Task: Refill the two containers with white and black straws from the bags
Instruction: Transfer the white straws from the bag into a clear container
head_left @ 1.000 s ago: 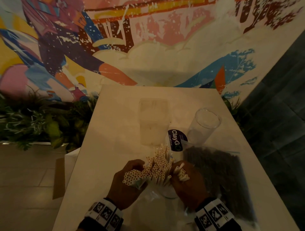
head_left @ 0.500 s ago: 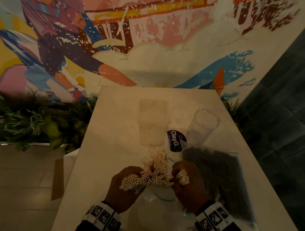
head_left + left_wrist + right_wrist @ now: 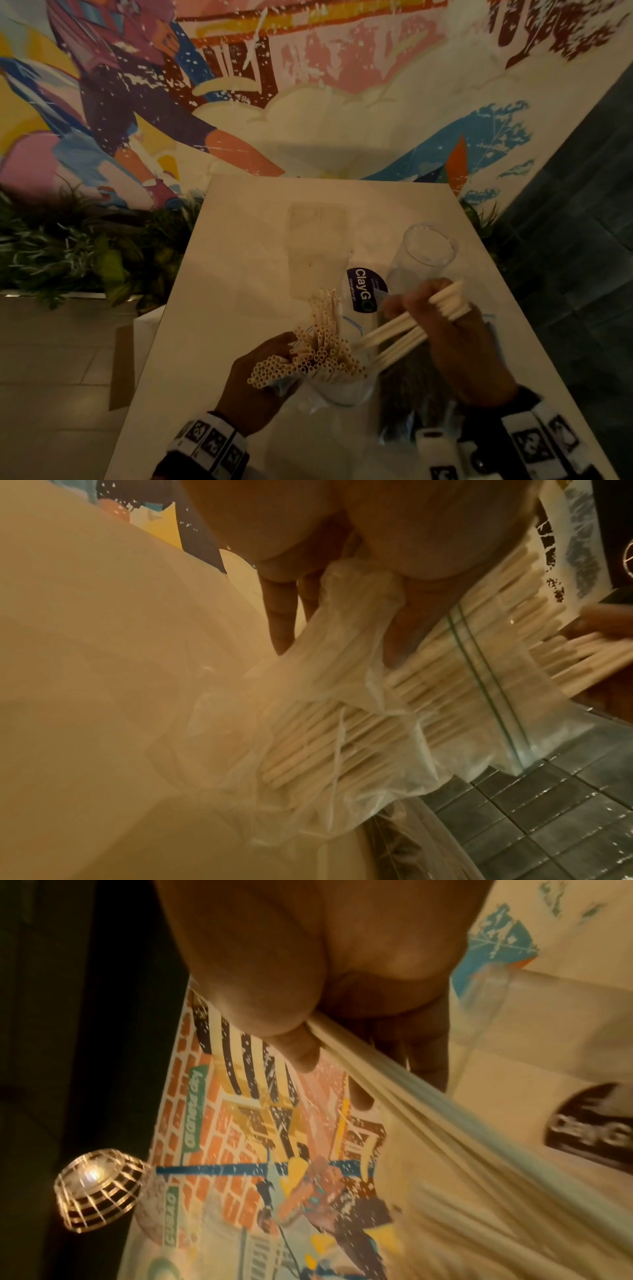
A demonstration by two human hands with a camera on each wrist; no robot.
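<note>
My left hand point(image 3: 270, 363) grips the clear bag point(image 3: 337, 394) of white straws point(image 3: 318, 356) near the table's front, with the straws' open ends fanned out toward me. In the left wrist view my fingers point(image 3: 281, 615) curl round the bag's plastic point(image 3: 342, 631) over the straws point(image 3: 325, 739). My right hand point(image 3: 438, 318) holds a small bunch of white straws point(image 3: 394, 337) lifted clear of the bag, slanting up to the right. The thumb point(image 3: 291, 1037) pins that bunch point(image 3: 428, 1104). An empty clear container point(image 3: 424, 257) stands just behind my right hand. A second pale container point(image 3: 318, 246) stands to its left, its contents unclear.
A bag of black straws point(image 3: 407, 387) lies under my right hand, and a dark ClayGo label point(image 3: 364, 289) shows beside it. The white table point(image 3: 239, 260) is narrow, with plants point(image 3: 85, 253) off its left edge, a painted wall behind and dark tiles at the right.
My right hand has pulled a bunch of white straws out of the bag and raised it up and to the right. The left hand keeps its hold on the bag.
</note>
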